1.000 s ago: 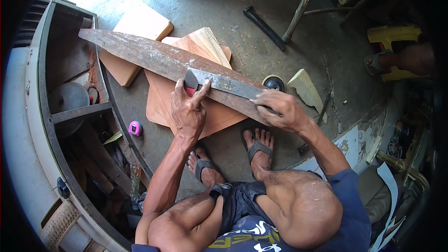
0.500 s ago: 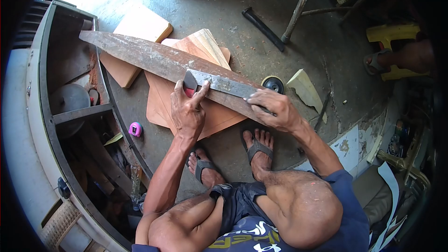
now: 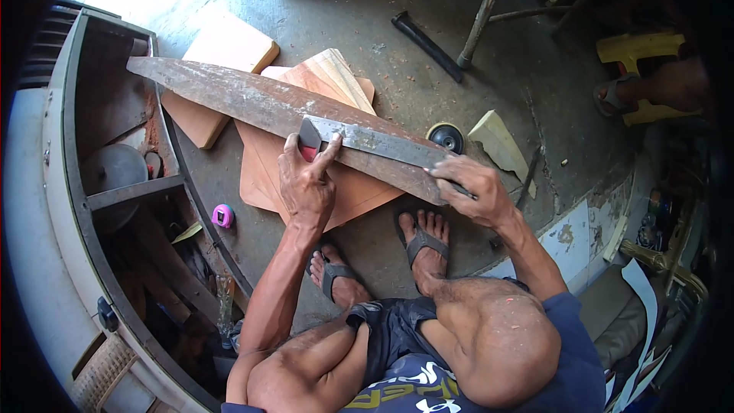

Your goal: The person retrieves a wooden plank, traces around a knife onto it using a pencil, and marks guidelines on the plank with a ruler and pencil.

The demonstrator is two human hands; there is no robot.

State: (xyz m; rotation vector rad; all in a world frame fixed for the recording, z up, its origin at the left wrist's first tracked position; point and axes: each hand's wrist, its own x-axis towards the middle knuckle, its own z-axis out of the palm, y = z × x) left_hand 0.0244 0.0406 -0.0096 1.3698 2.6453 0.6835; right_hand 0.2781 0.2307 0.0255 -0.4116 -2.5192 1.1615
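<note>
A long, worn wooden plank with a tapered far end lies diagonally over other boards. On it rests a flat metal straightedge with a dark-and-red end piece, resembling a try square. My left hand is closed on that end, thumb and index finger pressing the metal. Near the plank's close end, my right hand pinches a slim dark marking tool; its exact kind is unclear. The right fingertips are at the straightedge's right end, and its tip is hidden by them.
Reddish boards lie under the plank. A cabinet stands at left, with a pink tape measure beside it. Past the plank are a black bar, a round black disc and a stool leg. Another person's foot shows at right.
My right hand has slid right along the straightedge toward its end, uncovering more metal and the plank's near end. My left hand keeps its hold on the straightedge.
</note>
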